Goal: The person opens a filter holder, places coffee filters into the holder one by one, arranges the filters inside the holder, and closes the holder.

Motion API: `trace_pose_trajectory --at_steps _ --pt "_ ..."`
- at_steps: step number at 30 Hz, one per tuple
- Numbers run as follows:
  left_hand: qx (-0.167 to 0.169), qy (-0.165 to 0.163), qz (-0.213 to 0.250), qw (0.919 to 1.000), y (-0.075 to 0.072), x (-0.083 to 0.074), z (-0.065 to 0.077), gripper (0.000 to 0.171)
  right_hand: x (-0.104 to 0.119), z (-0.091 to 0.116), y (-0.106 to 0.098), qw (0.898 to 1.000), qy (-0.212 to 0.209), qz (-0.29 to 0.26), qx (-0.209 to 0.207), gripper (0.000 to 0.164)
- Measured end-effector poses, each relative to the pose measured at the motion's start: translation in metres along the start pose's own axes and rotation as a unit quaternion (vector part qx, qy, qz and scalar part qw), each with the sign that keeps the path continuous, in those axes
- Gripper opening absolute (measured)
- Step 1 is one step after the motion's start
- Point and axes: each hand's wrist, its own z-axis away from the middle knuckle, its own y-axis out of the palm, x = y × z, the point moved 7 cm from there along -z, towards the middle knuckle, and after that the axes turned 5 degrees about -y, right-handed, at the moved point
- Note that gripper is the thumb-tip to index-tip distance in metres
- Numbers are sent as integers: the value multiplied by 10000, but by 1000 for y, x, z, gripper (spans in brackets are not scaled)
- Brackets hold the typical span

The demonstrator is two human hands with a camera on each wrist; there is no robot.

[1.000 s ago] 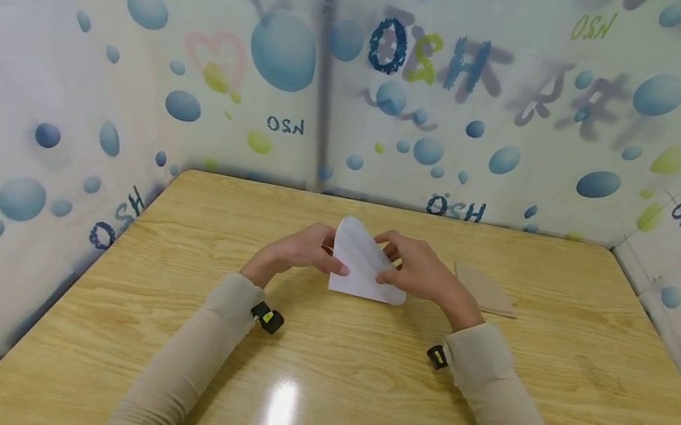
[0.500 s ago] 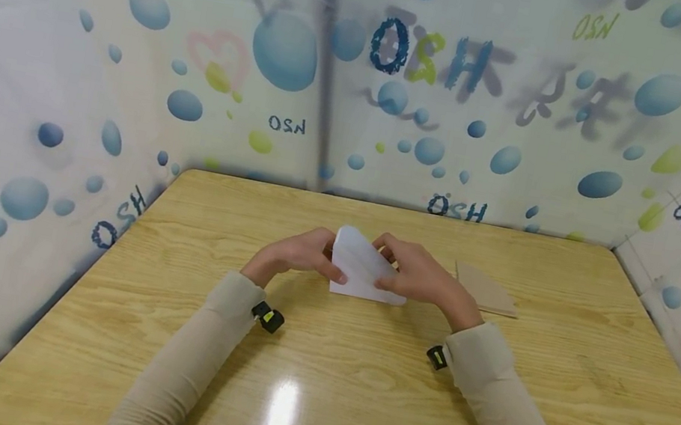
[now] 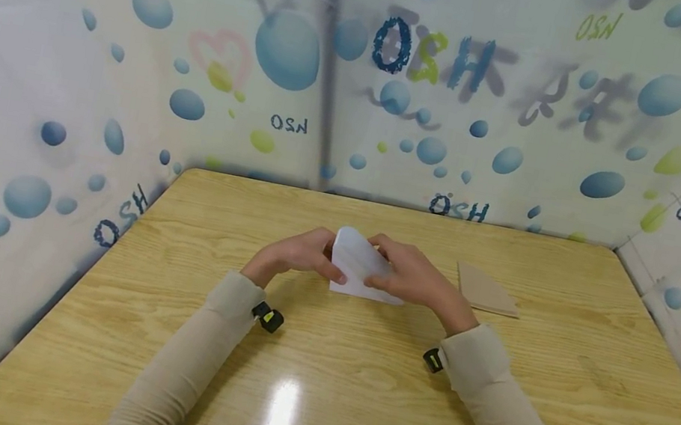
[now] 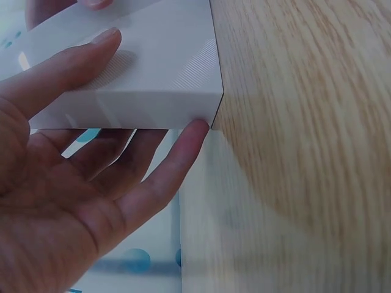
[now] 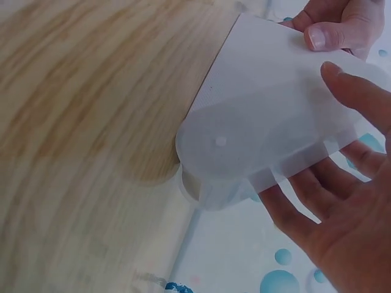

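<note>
Table: a pale wood-grain table [image 3: 357, 390] spreads out in front of the person, a streak of light shining on its near part.
Walls: a white sheet [image 3: 356, 124] printed with blue and green drops rises behind the far edge, and more of it runs down both sides.
Brown card: a fan-shaped brown card [image 3: 486, 293] lies on the tabletop beyond the right wrist, its curved edge facing away to the right; the wrist comes in front of its near left corner.
Sleeves: beige sleeves [image 3: 184, 363] reach in from either side, each with a small black gadget [image 3: 269, 318] at the cuff.
White box: the white box [image 3: 358, 257] is between the hands, near the middle of the far half; I can't tell whether its bottom touches the wood.
Lie of the box: it is on edge, broad face toward the person, long axis slanting from the high left down to the rounded, see-through end at right.
Left hand: the left hand [image 3: 304, 250] grips the box's left side, thumb on the face.
Right hand: the right hand [image 3: 418, 276] grips the sloping side, parted only by the box's thickness.
</note>
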Motion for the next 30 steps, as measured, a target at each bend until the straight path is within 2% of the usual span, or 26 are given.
trace_pose_trajectory --at_steps 9,18,30 --pt "-10 -23 -7 10000 4 0 0 30 3 -2 2 9999 -27 -16 -134 57" --pt "-272 -204 345 9988 10 5 1 35 4 -2 2 9998 5 107 -192 55" --pt "-323 -237 363 9985 17 0 2 42 0 1 -1 9995 128 164 -219 55"
